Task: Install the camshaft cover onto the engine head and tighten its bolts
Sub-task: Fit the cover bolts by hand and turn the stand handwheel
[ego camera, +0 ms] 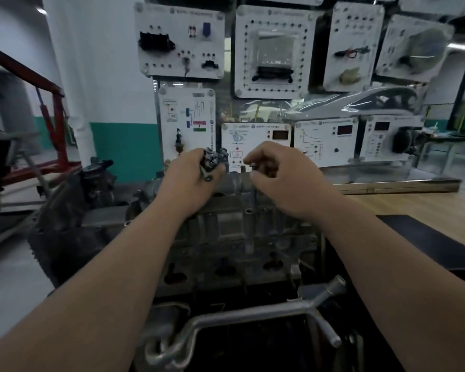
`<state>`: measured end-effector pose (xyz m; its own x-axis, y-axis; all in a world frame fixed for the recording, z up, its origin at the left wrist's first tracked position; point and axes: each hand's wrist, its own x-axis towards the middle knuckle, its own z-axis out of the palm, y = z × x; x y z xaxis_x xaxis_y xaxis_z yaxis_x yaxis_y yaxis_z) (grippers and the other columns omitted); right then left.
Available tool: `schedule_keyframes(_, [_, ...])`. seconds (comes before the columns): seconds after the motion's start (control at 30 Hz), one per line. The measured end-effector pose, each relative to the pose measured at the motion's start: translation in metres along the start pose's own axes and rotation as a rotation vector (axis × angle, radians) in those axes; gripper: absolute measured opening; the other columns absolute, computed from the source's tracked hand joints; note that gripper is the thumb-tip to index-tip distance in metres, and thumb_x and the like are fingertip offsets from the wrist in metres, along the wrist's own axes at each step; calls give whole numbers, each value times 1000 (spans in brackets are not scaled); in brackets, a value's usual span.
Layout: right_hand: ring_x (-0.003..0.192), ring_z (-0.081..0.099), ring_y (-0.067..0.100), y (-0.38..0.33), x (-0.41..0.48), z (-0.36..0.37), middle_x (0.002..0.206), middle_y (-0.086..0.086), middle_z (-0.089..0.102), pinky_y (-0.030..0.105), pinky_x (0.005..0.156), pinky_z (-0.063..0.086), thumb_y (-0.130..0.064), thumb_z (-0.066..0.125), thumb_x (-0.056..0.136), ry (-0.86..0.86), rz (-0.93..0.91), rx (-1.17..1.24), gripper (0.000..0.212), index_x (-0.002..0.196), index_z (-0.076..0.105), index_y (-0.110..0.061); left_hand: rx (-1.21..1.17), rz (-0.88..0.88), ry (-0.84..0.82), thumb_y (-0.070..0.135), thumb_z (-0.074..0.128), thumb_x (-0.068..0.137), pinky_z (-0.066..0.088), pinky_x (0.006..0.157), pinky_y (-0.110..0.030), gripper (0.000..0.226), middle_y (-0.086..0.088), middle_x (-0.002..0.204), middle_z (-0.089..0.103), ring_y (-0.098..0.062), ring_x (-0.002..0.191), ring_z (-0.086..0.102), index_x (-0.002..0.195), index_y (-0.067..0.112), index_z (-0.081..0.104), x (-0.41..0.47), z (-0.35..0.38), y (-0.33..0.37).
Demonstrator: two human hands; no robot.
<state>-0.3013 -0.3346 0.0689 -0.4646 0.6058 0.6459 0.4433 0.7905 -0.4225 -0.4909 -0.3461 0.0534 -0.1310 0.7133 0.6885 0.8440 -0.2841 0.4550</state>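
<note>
**Head view (the only view)**

- Left hand: fingers curled tight round a bunch of bolts, whose heads stick out past the knuckles.
- Right hand: thumb and forefinger pinched together on a single bolt, just beside the bunch. The other fingers are tucked under.
- Cover: grey casting directly beneath both sets of fingertips. It appears to be seated on the head, though the joint is too dim to confirm.
- Handling, by judgement: the cover is rigid cast metal with some weight, so take it two-handed by its long edges. The bolts are small, hard and likely oily, so they slip easily. Pinch each at the shank under its head and start it by finger.
- Pipe: bent tube, below the wrists.
- Panels: beyond the fingertips, on the wall.
</note>
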Motion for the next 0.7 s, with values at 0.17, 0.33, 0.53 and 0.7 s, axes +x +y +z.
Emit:
schedule_keyframes(0.17, [77,57,1,4,-12,9,79,-16,60,14,67,48,-19,62,92,65,-70,58,20,100,57,-37,-124,-90,14,34,64,86,32,48,-24,29,6,59,52,-6,52,45,63,22,49,2,-1,-2])
schedule_keyframes(0.33, [80,64,4,7,-17,9,81,-12,65,16,72,53,-17,65,90,163,-70,199,28,92,56,-43,-189,-143,15,30,65,86,28,36,-11,34,7,53,47,2,39,40,58,23,46,2,-1,-1])
schedule_keyframes(0.53, [82,68,16,7,-11,11,83,-5,68,38,74,59,-16,65,90,152,-29,303,24,91,59,-39,-193,-175,20,34,66,85,30,41,-17,35,7,52,46,-2,42,38,57,23,47,4,0,-4])
schedule_keyframes(0.7, [74,62,4,11,-16,6,77,-14,63,24,71,55,-18,66,89,72,-84,175,26,87,56,-42,-175,-181,23,35,67,84,31,42,-18,34,8,53,47,-5,46,40,58,23,48,2,-2,-2])
